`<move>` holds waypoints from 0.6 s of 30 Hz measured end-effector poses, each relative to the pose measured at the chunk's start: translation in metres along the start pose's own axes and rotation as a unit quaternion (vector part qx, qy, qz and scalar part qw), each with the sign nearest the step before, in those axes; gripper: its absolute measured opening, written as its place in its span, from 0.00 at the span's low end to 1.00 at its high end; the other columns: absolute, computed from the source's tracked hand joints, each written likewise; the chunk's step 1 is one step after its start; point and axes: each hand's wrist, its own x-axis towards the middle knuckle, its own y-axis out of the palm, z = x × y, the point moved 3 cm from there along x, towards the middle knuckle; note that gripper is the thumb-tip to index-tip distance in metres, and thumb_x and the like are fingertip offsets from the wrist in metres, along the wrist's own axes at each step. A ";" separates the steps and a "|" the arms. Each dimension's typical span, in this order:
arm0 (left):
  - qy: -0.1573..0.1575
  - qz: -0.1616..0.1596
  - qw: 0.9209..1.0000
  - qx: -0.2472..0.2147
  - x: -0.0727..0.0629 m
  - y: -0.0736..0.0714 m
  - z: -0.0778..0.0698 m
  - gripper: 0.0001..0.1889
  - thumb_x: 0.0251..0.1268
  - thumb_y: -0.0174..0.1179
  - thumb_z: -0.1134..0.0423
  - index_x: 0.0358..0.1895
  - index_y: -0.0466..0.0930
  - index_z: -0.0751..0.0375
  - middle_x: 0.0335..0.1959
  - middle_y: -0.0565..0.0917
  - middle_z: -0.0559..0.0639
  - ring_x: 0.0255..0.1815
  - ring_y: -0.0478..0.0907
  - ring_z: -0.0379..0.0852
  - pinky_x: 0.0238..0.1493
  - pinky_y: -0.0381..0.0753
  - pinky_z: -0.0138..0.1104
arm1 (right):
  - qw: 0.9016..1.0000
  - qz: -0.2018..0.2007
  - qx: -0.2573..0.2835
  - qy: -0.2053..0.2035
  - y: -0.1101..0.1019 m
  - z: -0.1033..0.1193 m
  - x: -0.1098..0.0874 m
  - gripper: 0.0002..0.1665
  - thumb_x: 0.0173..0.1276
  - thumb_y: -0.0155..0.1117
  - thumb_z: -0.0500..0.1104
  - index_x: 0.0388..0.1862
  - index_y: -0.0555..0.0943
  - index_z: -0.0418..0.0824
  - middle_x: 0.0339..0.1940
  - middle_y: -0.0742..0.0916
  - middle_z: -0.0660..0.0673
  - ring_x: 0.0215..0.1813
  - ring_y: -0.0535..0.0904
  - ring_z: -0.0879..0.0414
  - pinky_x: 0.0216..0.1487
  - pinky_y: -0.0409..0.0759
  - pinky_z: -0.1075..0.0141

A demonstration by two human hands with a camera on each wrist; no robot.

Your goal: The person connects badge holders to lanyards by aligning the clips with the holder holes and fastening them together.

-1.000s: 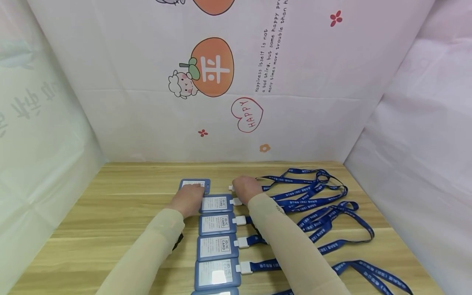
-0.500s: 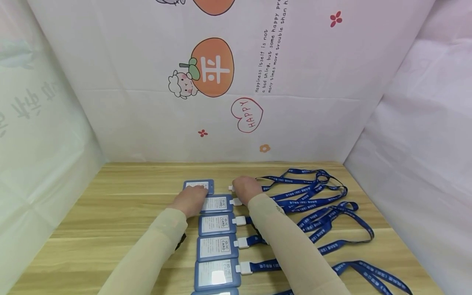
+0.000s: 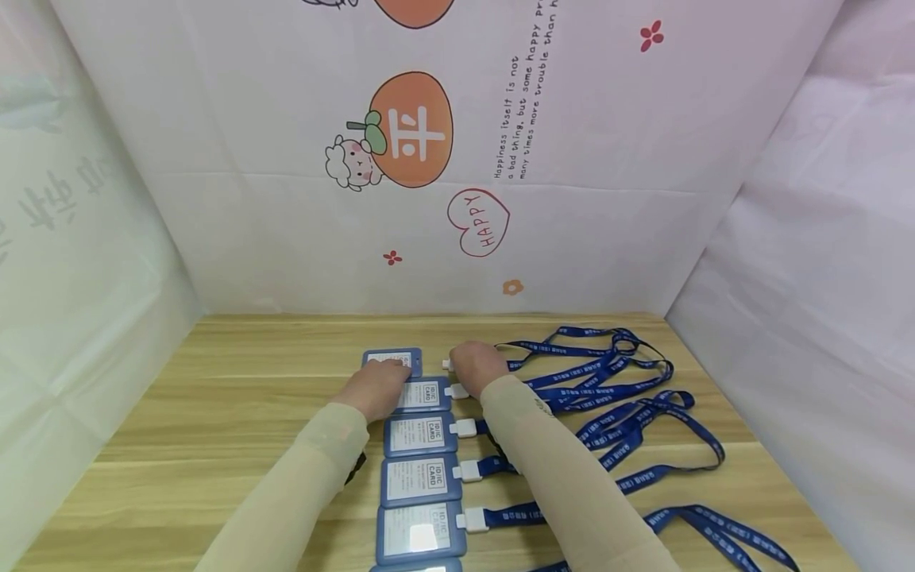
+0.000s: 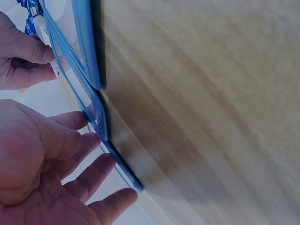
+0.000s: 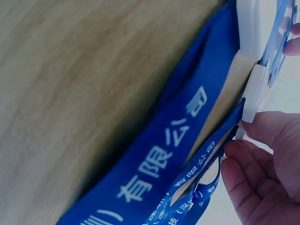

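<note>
At the far end of a column of blue-framed ID card holders (image 3: 422, 475), my left hand (image 3: 375, 389) lies over one loose card holder (image 3: 391, 357). Its fingers are spread, with fingertips (image 4: 123, 197) along the holder's edge in the left wrist view. A small gap separates this holder's slotted end from a white lanyard clip (image 3: 446, 365). My right hand (image 3: 480, 365) pinches that clip between thumb and fingers, seen closer in the right wrist view (image 5: 240, 132). Its blue lanyard (image 3: 565, 349) trails off to the right.
Nearer holders each join a white clip (image 3: 472, 519) and a blue printed lanyard (image 3: 704, 524), loops spreading to the right. The wooden table (image 3: 214, 397) ends at a white printed back sheet (image 3: 286, 254); white sheets also stand at both sides.
My left hand has slid the far card holder to the right, closer to the white clip. The right hand has stayed in place, pinching the clip.
</note>
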 end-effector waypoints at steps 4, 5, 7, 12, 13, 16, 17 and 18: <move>-0.008 0.003 1.000 -0.017 0.001 0.002 -0.001 0.22 0.84 0.47 0.61 0.75 0.74 0.54 0.78 0.71 0.55 0.81 0.64 0.61 0.81 0.63 0.55 | 1.000 -0.004 0.008 0.002 0.000 0.000 0.000 0.09 0.76 0.65 0.36 0.48 0.89 0.45 0.41 0.91 0.46 0.42 0.86 0.56 0.46 0.89 0.61; -0.009 0.003 1.000 -0.019 0.002 0.002 -0.001 0.22 0.84 0.47 0.61 0.75 0.74 0.53 0.78 0.71 0.55 0.81 0.63 0.61 0.81 0.62 0.56 | 1.000 -0.004 0.009 0.002 0.000 0.000 0.000 0.09 0.76 0.65 0.36 0.48 0.89 0.45 0.41 0.91 0.46 0.42 0.86 0.56 0.46 0.89 0.62; -0.012 0.004 1.000 -0.029 0.002 0.003 -0.001 0.22 0.84 0.47 0.60 0.75 0.74 0.53 0.79 0.70 0.55 0.81 0.62 0.61 0.81 0.62 0.56 | 1.000 -0.006 0.011 0.001 0.000 0.001 0.000 0.09 0.76 0.64 0.36 0.48 0.89 0.45 0.42 0.91 0.46 0.42 0.86 0.56 0.47 0.89 0.62; -0.004 0.007 1.000 -0.023 0.003 0.003 -0.003 0.22 0.84 0.47 0.60 0.75 0.73 0.53 0.79 0.70 0.55 0.81 0.62 0.61 0.81 0.62 0.56 | 1.000 -0.007 0.007 -0.004 -0.001 0.003 0.001 0.09 0.77 0.64 0.36 0.49 0.88 0.45 0.43 0.91 0.46 0.44 0.87 0.55 0.48 0.89 0.62; -0.002 0.006 1.000 -0.022 0.003 0.003 -0.003 0.22 0.84 0.47 0.60 0.75 0.73 0.52 0.79 0.70 0.55 0.81 0.63 0.61 0.81 0.62 0.56 | 1.000 -0.007 0.006 -0.004 -0.001 0.003 0.001 0.09 0.77 0.64 0.36 0.49 0.88 0.45 0.43 0.91 0.46 0.45 0.87 0.55 0.48 0.89 0.62; 0.005 0.002 1.000 -0.020 0.003 0.002 -0.005 0.22 0.84 0.47 0.60 0.75 0.73 0.53 0.78 0.71 0.55 0.81 0.63 0.61 0.81 0.63 0.56 | 1.000 -0.006 0.005 -0.003 -0.001 0.004 0.001 0.09 0.77 0.65 0.36 0.50 0.88 0.45 0.44 0.91 0.46 0.46 0.88 0.54 0.49 0.89 0.61; 0.005 0.001 1.000 -0.023 0.003 0.001 -0.006 0.22 0.84 0.47 0.60 0.75 0.74 0.53 0.78 0.71 0.55 0.81 0.63 0.61 0.80 0.63 0.56 | 1.000 -0.003 0.005 -0.002 -0.002 0.004 0.001 0.09 0.76 0.65 0.37 0.50 0.88 0.46 0.44 0.91 0.46 0.46 0.88 0.54 0.49 0.89 0.61; 0.004 0.002 1.000 -0.027 0.003 0.001 -0.006 0.22 0.84 0.46 0.60 0.75 0.73 0.53 0.78 0.71 0.55 0.81 0.63 0.61 0.80 0.63 0.56 | 1.000 -0.001 0.006 -0.001 -0.002 0.004 0.001 0.09 0.77 0.65 0.37 0.50 0.88 0.46 0.44 0.91 0.46 0.47 0.88 0.54 0.50 0.89 0.61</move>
